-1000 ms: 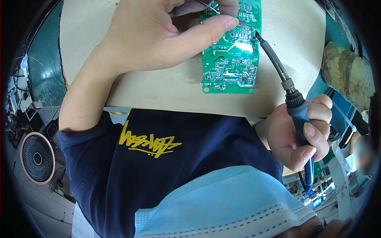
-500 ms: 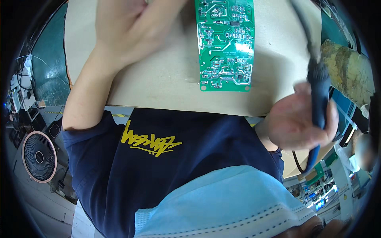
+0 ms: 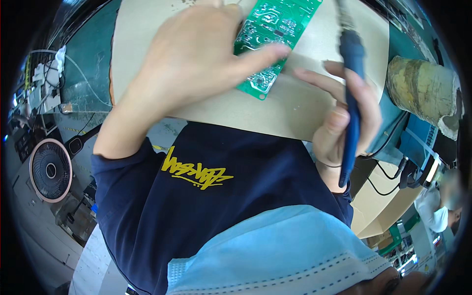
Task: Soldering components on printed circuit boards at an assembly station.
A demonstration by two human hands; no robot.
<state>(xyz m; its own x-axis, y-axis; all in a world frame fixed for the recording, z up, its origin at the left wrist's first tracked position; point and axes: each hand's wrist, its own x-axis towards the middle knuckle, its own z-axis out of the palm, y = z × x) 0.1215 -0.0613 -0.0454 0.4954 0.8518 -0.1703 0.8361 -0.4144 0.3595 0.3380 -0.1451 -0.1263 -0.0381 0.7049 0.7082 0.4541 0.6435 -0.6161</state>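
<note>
Our left hand (image 3: 196, 64) presses spread fingers on the green circuit board (image 3: 273, 37) lying tilted on the bench (image 3: 305, 105), while our right hand (image 3: 344, 118) keeps its grip clamped around the blue soldering iron (image 3: 351, 93).

Few packages and one printed mark are seen; no screen can be made out.

Brown cardboard boxes (image 3: 378, 206) are seen at the lower right, under the table edge and below the right hand (image 3: 344, 128), which is closed on a blue soldering iron (image 3: 351, 98); their faces are plain and flat. A yellow brush-style print (image 3: 196, 172) is carried on the chest of the dark blue shirt. At the far left, small white pieces (image 3: 42, 73) are fixed near cables; whether they are labels cannot be told.
</note>
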